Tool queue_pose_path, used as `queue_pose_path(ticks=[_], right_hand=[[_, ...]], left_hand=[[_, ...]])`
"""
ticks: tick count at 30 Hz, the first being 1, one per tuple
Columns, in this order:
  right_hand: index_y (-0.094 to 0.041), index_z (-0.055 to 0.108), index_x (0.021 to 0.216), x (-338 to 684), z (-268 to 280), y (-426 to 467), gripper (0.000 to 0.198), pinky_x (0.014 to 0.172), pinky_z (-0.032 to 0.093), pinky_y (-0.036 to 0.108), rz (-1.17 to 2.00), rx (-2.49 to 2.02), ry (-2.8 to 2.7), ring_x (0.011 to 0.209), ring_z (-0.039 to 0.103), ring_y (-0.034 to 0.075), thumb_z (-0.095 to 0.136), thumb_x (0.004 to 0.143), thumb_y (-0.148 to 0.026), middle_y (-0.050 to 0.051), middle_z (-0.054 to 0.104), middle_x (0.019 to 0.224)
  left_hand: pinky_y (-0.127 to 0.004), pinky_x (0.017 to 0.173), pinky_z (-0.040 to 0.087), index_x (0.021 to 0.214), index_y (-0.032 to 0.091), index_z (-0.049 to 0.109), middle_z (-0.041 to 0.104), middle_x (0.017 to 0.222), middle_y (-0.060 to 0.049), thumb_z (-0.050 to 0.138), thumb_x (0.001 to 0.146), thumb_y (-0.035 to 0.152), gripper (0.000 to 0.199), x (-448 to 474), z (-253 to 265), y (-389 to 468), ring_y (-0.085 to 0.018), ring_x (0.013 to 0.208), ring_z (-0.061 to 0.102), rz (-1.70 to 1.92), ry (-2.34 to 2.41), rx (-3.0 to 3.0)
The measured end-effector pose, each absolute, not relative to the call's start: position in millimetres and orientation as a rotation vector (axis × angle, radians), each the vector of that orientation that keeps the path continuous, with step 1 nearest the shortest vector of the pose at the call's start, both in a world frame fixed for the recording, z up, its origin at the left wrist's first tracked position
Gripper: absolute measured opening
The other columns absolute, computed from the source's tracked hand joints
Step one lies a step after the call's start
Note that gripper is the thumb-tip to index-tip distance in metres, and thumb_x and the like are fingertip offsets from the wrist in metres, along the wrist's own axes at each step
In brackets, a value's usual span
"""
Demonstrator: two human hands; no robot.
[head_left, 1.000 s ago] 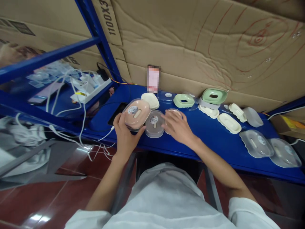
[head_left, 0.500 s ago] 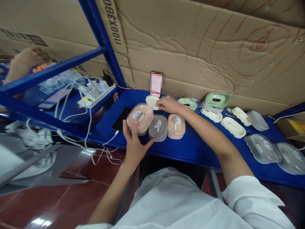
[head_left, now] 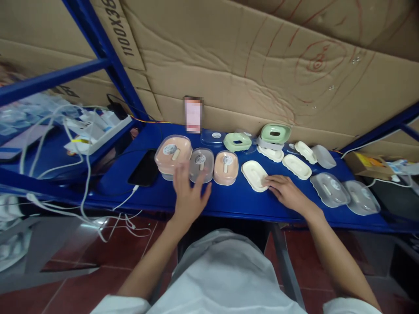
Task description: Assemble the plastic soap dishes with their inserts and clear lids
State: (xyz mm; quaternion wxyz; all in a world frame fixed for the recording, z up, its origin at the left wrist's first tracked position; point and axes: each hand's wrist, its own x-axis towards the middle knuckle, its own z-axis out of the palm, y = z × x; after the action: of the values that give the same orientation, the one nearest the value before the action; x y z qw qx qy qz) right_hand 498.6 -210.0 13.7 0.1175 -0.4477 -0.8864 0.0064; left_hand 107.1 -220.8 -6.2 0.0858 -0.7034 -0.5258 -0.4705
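Note:
In the head view my right hand pinches the right edge of a cream oval tray, just above or on the blue shelf. My left hand has its fingers spread in front of a large peach lidded box and a grey lidded box. Its fingertips overlap the front of both boxes; whether they touch is unclear. A smaller peach lidded box stands between the grey box and the cream tray. All three boxes have clear lids with a round sticker.
Green frames, more cream trays and clear lids lie to the right. A black phone with a white cable is at left. Another phone leans on the cardboard. A power strip sits behind the blue post.
My right hand has brought the cream tray from the back of the shelf to the front right. My left hand has come off the large peach box. The view has shifted right.

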Motion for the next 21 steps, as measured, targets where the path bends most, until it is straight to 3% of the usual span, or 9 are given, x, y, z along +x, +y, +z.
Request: queue_pose_path(ticks=[3, 5, 9, 12, 18, 21], right_hand=[[-0.031, 0.070, 0.139, 492.1, 9.6, -167.6, 0.041, 0.103, 0.053, 0.050, 0.026, -1.287, -2.568, 0.125, 0.068, 0.029, 0.050, 0.105, -0.020, 0.007, 0.074, 0.137], [-0.029, 0.068, 0.141, 468.1, 10.8, -128.6, 0.041, 0.105, 0.051, 0.050, -0.018, -1.305, -2.543, 0.125, 0.067, 0.031, 0.053, 0.104, -0.023, 0.008, 0.074, 0.136], [-0.021, 0.065, 0.146, 400.3, 17.9, -63.8, 0.044, 0.105, 0.046, 0.051, -0.180, -1.384, -2.515, 0.126, 0.062, 0.035, 0.059, 0.103, -0.026, 0.016, 0.070, 0.138], [-0.016, 0.073, 0.133, 370.1, 28.8, -42.8, 0.034, 0.104, 0.044, 0.052, -0.200, -1.389, -2.469, 0.121, 0.062, 0.037, 0.059, 0.104, -0.026, 0.019, 0.071, 0.127], [-0.022, 0.071, 0.113, 390.2, 61.7, -76.2, 0.032, 0.094, 0.054, 0.045, 0.009, -1.239, -2.110, 0.105, 0.066, 0.028, 0.056, 0.107, -0.050, 0.010, 0.071, 0.111], [-0.027, 0.063, 0.110, 413.0, 72.2, -128.6, 0.037, 0.091, 0.057, 0.040, 0.274, -1.083, -1.881, 0.101, 0.068, 0.023, 0.058, 0.103, -0.063, 0.006, 0.070, 0.111]], left_hand=[[-0.062, 0.134, 0.021, 0.162, 0.036, 0.045, 0.045, 0.170, -0.012, 0.067, 0.100, 0.025, 0.067, 135.4, -0.9, -230.7, -0.035, 0.162, 0.036, -1.161, -1.290, -2.378], [-0.058, 0.135, 0.019, 0.158, 0.032, 0.052, 0.049, 0.167, -0.012, 0.063, 0.103, 0.027, 0.056, 148.9, -3.3, -233.0, -0.032, 0.158, 0.043, -0.970, -1.203, -2.523], [-0.062, 0.134, 0.020, 0.155, 0.024, 0.057, 0.044, 0.170, -0.015, 0.056, 0.107, 0.032, 0.048, 157.7, -13.3, -231.7, -0.033, 0.158, 0.042, -0.759, -1.225, -2.632], [-0.063, 0.135, 0.020, 0.156, 0.020, 0.055, 0.042, 0.171, -0.014, 0.052, 0.109, 0.032, 0.049, 154.7, -18.6, -230.5, -0.033, 0.160, 0.039, -0.738, -1.272, -2.655], [-0.065, 0.134, 0.020, 0.160, 0.016, 0.048, 0.038, 0.173, -0.016, 0.052, 0.109, 0.030, 0.053, 158.5, -15.1, -232.5, -0.035, 0.163, 0.033, -0.737, -1.308, -2.672], [-0.057, 0.134, 0.027, 0.157, 0.011, 0.050, 0.038, 0.173, -0.020, 0.050, 0.107, 0.019, 0.050, 173.2, -3.8, -232.2, -0.032, 0.164, 0.032, -0.735, -1.211, -2.638]])
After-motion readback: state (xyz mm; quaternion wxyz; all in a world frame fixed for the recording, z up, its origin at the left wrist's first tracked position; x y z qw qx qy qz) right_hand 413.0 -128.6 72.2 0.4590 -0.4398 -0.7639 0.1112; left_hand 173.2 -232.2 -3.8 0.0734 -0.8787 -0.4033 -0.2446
